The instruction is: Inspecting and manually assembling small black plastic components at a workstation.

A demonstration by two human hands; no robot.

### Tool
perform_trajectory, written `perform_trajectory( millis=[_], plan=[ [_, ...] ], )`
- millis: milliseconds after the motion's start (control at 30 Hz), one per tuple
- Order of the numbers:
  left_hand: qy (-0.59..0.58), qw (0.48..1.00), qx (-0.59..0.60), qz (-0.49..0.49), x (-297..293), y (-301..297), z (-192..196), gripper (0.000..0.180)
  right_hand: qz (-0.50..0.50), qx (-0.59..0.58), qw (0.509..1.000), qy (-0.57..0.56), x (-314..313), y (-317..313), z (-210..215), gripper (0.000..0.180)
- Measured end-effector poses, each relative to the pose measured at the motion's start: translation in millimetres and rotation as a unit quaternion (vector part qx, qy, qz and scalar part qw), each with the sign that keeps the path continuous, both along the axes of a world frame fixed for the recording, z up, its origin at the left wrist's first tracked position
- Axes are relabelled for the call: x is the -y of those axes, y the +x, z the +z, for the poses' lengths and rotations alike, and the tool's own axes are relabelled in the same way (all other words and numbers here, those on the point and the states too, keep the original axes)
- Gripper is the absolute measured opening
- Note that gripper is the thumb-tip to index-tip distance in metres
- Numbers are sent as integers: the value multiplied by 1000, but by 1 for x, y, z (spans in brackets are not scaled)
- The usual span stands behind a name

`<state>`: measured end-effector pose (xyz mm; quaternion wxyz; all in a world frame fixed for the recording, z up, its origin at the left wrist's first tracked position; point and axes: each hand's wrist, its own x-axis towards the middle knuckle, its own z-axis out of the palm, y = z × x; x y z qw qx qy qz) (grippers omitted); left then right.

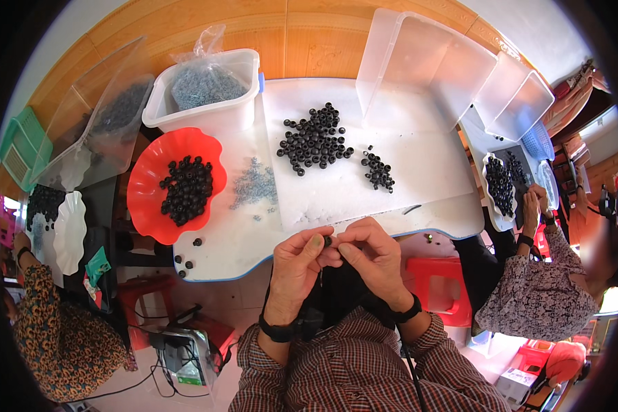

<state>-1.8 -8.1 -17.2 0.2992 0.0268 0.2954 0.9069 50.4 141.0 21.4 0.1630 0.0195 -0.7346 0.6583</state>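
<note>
At the table's near edge, my left hand (pixel 296 266) pinches a small round black part (pixel 327 242) between thumb and fingers. Close beside it, my right hand (pixel 375 259) has thumb and forefinger pressed together; whatever they grip is too small to make out. Beyond my hands, a large pile of black round parts (pixel 316 141) lies on a white sheet (pixel 419 161), with a smaller group of them (pixel 378 173) to its right. A scalloped red bowl (pixel 143 180) at the left holds more black parts. Small pale bluish pieces (pixel 253 185) are scattered between bowl and sheet.
A white tub (pixel 159 110) with a bag of bluish pieces (pixel 202 86) stands at the back left, and a clear plastic bin (pixel 432 62) at the back right. Several loose black parts (pixel 188 264) sit near the front-left edge. People work at both sides; a red stool (pixel 446 288) stands right.
</note>
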Motion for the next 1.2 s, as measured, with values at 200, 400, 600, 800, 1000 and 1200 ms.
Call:
perform_trajectory(
  millis=[200,400,600,800,1000,1200],
  plan=[
    [59,998,4,3,2,0,4,24,12,10,998,-61,1,1,4,16],
    [33,999,6,43,3,2,4,22,20,19,998,-57,5,-1,-2,13],
    [-84,990,-11,110,11,-11,19,21,22,51,998,-13,6,-3,1,12],
    [-192,955,2,227,30,-28,30,19,47,85,992,84,10,-6,1,11],
    [-336,862,-108,364,58,-60,38,18,55,85,985,139,7,-6,-1,9],
    [-539,676,-223,449,84,-87,44,19,65,86,982,155,7,-5,-5,8]
  ],
)
